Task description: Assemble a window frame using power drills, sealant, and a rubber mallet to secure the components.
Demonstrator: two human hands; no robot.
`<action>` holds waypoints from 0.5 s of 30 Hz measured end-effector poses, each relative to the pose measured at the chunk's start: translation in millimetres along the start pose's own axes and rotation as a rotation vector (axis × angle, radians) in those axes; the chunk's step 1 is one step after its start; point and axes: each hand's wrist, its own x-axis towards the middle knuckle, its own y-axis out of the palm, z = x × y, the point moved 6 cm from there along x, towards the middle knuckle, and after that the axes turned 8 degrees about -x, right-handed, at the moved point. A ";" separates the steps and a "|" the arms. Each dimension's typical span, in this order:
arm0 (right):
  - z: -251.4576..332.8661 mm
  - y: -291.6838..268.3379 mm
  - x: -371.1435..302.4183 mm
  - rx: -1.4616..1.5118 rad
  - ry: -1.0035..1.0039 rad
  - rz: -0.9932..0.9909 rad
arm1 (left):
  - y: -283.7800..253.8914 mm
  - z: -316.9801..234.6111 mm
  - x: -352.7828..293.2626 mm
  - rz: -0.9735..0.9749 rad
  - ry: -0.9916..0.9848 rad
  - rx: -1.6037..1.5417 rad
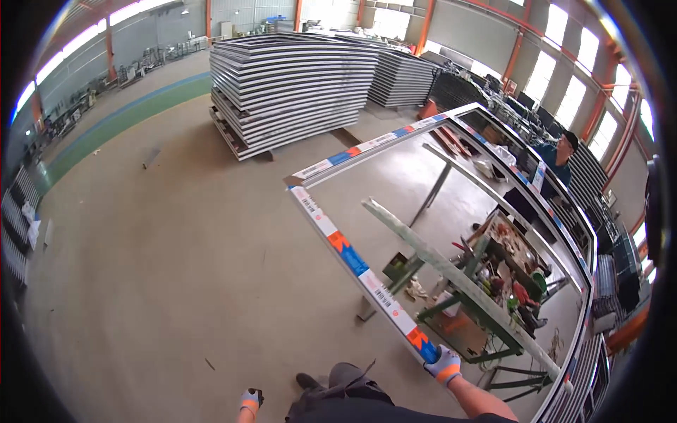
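Note:
My right hand (444, 365), in a grey glove with an orange cuff, is closed on the near edge of a large metal window frame (349, 254). White, blue and orange protective film covers the frame's bars. The frame lies above a green metal work stand (451, 271), whose rails show through its opening. Low beside my legs hangs my left hand (251, 400), gloved too, its fingers curled with nothing visible in them. It is apart from the frame.
A tall stack of metal frames (296, 88) stands far ahead, with another stack (402, 77) behind it. Under the stand's rails sits a tray (504, 247) of tools and loose parts. A person (557, 158) in a dark cap is beyond the frame's far right side.

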 end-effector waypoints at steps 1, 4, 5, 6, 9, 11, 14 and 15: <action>12.1 -7.0 20.2 -0.003 0.020 -0.004 | 3.4 -24.4 11.4 0.021 0.087 0.144; 104.4 -38.4 105.5 0.021 -0.095 -0.051 | -34.5 -92.6 98.0 -0.205 0.368 0.218; 122.6 -53.0 120.4 0.021 -0.063 -0.072 | -19.4 -148.0 103.4 -0.177 0.374 0.229; 123.3 -69.0 125.8 0.001 0.032 -0.088 | 62.8 -264.4 62.5 0.049 0.722 0.907; 188.8 -88.8 190.7 0.005 -0.024 -0.154 | 149.8 -434.5 38.7 0.277 0.800 0.525; 243.9 -96.0 238.6 -0.021 -0.066 -0.173 | 196.0 -508.7 68.6 0.381 0.935 0.377; 310.0 -113.6 304.4 0.038 -0.038 -0.157 | 259.5 -626.5 82.0 0.565 0.954 0.283; 332.9 -120.9 324.4 0.093 -0.038 -0.149 | 278.9 -650.7 87.9 0.685 0.895 0.191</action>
